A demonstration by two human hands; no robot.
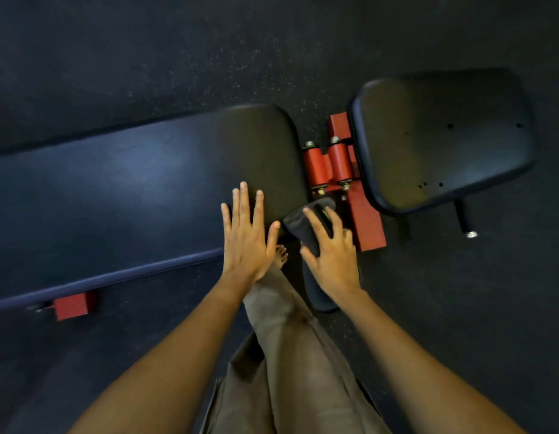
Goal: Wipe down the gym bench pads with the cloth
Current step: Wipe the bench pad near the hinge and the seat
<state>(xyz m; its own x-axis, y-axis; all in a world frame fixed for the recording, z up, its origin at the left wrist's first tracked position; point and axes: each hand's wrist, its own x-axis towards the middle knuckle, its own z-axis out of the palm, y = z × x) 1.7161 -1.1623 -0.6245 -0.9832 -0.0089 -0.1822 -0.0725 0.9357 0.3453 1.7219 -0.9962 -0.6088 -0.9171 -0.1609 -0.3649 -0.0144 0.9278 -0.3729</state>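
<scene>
The long black padded bench pad [140, 183] runs from the left to the middle, above the dark speckled rubber floor [115, 57]. To its right, across a gap, sits the shorter black seat pad [441, 139]; the red metal hinge frame [331, 164] fills that gap. The left hand [245, 242] lies flat on the long pad's near right corner. Just right of it, in front of the frame, the right hand [331, 261] grips the dark folded cloth [303, 225], which hangs floorward. A red metal foot [73, 305] sits below the long pad's near edge, far left.

Gym: padded bench [146, 183], red steel frame [366, 220], speckled rubber floor [178, 57].
</scene>
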